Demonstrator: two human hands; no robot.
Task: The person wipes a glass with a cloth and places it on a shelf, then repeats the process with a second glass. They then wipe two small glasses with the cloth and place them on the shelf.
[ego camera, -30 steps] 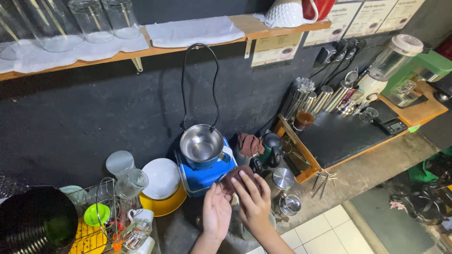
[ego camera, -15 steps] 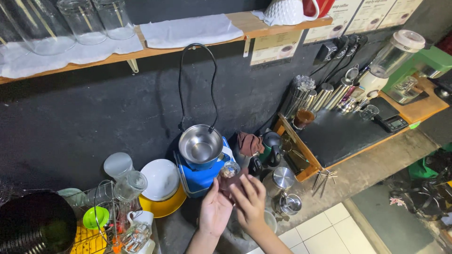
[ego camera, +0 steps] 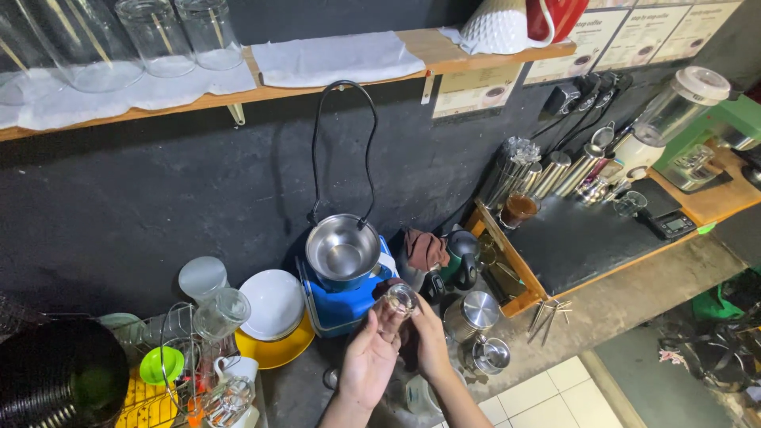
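Observation:
Both my hands meet low in the middle of the head view, around a small clear glass (ego camera: pixel 402 299). My left hand (ego camera: pixel 368 358) cups it from below and the left, fingers curled up against its side. My right hand (ego camera: pixel 429 346) grips it from the right, thumb near the rim. The glass is tilted with its mouth towards me. It hangs just in front of a blue container (ego camera: pixel 341 301) that carries a steel pot (ego camera: pixel 342 251) with a tall wire handle.
Left of my hands stand white and yellow plates (ego camera: pixel 275 317), a dish rack (ego camera: pixel 170 372) with glasses and a green cup, and a dark round pan (ego camera: pixel 59 380). Steel lidded pots (ego camera: pixel 476 313), a kettle and a wooden tray (ego camera: pixel 555 246) lie right. A shelf (ego camera: pixel 238 79) with jars runs above.
My hands have risen a little towards the blue container and turned the glass, so its open mouth now faces up at me. The view has shifted slightly.

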